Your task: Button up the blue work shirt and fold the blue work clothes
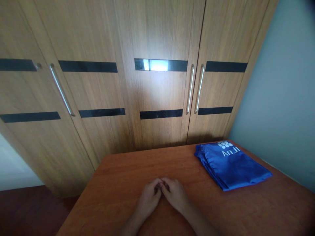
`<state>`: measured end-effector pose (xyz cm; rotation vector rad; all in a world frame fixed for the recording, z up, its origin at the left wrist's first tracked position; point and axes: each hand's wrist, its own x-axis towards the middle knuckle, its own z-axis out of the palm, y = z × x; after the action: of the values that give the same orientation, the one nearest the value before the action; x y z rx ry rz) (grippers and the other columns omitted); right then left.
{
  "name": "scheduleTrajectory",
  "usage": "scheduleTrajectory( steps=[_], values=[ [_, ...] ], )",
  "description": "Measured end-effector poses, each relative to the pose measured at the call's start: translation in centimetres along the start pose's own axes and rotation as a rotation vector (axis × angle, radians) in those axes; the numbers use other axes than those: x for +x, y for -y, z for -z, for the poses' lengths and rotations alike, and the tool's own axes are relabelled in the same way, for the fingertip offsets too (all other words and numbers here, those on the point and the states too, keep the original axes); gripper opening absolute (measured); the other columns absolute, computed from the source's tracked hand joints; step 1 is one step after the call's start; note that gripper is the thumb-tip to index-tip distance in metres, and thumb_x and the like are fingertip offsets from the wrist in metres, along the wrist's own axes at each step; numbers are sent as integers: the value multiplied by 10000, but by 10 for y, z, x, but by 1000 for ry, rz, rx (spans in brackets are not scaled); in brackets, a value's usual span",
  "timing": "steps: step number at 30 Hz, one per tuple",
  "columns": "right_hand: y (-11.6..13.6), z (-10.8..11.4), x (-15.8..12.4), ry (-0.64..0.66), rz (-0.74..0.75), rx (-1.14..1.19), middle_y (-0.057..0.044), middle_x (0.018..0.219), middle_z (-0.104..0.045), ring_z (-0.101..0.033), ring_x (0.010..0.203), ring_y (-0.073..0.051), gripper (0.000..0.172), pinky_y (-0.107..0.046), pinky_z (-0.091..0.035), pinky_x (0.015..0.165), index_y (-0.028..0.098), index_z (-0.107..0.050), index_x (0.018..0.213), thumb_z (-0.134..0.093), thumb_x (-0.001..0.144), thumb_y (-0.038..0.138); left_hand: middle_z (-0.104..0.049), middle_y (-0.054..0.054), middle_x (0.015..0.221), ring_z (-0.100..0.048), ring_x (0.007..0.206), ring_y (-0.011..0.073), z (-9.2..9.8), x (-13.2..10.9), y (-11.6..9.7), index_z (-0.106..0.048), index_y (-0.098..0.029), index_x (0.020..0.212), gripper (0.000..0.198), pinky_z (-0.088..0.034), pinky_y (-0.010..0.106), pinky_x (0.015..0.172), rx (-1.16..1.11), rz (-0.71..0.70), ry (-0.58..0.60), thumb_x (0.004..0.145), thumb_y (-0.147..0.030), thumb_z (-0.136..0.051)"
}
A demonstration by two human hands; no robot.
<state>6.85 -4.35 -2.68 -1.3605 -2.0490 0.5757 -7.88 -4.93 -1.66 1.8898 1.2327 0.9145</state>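
My left hand (150, 195) and my right hand (174, 194) rest together on the brown wooden table (118, 190), meeting at the fingertips and thumbs. The fingers of both are curled inward, and I see nothing held in either. To the right of my right hand, apart from it, lies a folded blue cloth item (236, 168) with a shiny surface. White dots and white lettering are printed near its far edge. What kind of item it is cannot be told while it is folded.
Behind the table stands a wooden wardrobe (157, 131) with dark strips and metal handles (190, 88). A blue-grey wall (283, 98) runs along the right side. Beyond the table's left edge is a dark reddish floor (29, 209), with a white panel (17, 167) at the far left.
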Motion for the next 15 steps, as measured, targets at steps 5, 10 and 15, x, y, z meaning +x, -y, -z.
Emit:
scheduleTrajectory(
  steps=[5,10,15],
  values=[
    [0,1,0,6,-2,14,-14,846,-718,-655,768,-146,236,-208,-402,672,235,-674,961,-442,926,261,-709,35,900,-635,832,176,0,0,-1,-648,-209,854,237,-450,256,766,17,16,-4,785,-100,-450],
    [-1,-1,0,3,0,10,-14,847,-718,-652,758,-149,231,-210,-400,654,235,-674,934,-446,924,267,-709,30,886,-639,831,174,0,1,1,-651,-209,859,241,-454,250,767,15,25,-6,769,-95,-458],
    [-3,-2,0,2,-2,25,-22,884,-723,-660,800,-156,231,-214,-412,695,248,-681,979,-460,911,239,-710,36,900,-640,835,175,-1,1,0,-653,-210,852,250,-451,251,768,20,17,-9,758,-84,-459]
  ],
)
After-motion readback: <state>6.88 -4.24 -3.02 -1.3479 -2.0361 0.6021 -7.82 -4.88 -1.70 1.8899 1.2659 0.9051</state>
